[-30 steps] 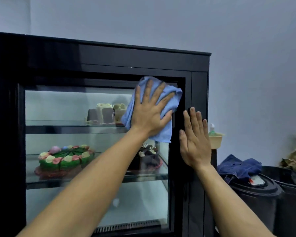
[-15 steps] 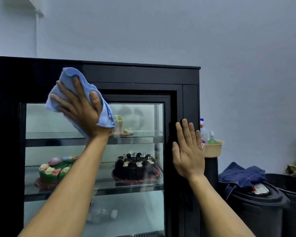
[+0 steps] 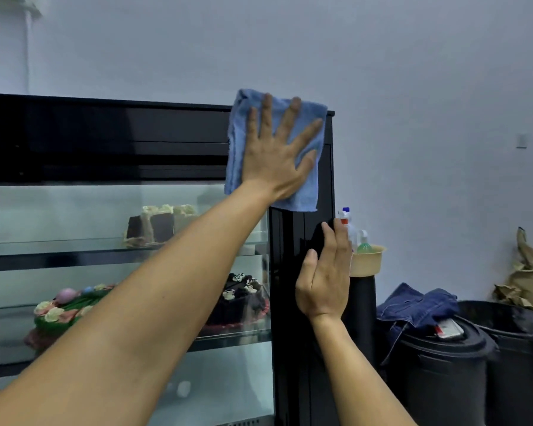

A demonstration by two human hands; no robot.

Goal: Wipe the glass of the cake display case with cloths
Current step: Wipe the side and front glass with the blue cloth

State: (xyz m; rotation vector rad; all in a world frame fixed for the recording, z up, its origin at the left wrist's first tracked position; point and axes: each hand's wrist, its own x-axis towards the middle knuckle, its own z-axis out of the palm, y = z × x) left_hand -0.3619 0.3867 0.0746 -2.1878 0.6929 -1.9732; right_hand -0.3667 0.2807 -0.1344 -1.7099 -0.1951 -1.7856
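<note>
- The right hand (image 3: 325,278) is nearest: fingers straight and close together, flat against the black right frame of the display case (image 3: 299,272), holding nothing. It serves as a brace.
- The left hand (image 3: 276,155) reaches higher and farther, fingers spread wide and straight, its palm pressing the blue cloth (image 3: 273,149) against the case's upper right corner. The cloth lies mostly on the dark top panel and frame, and only its lower edge overlaps the glass (image 3: 74,210).
- Behind the glass sit a cut chocolate cake (image 3: 159,224) on the upper shelf, and a flower-decorated cake (image 3: 63,309) and a dark chocolate cake (image 3: 240,302) on the shelf below.
- Beside the case, farther right, a spray bottle (image 3: 346,224) stands in a tan bowl (image 3: 366,261); denim cloth (image 3: 419,305) lies on a black bin (image 3: 443,364).
- To do this stroke well, I judge the flat palm should keep even pressure, bring the cloth down off the frame onto the pane, and run overlapping passes right into the corner, while the brace hand steadies the body without smearing the glass.
- Against half a second ago, the cloth has swept from the upper left of the pane across to the top right corner; the right hand has stayed on the frame, its outer fingers now at the case's edge.
</note>
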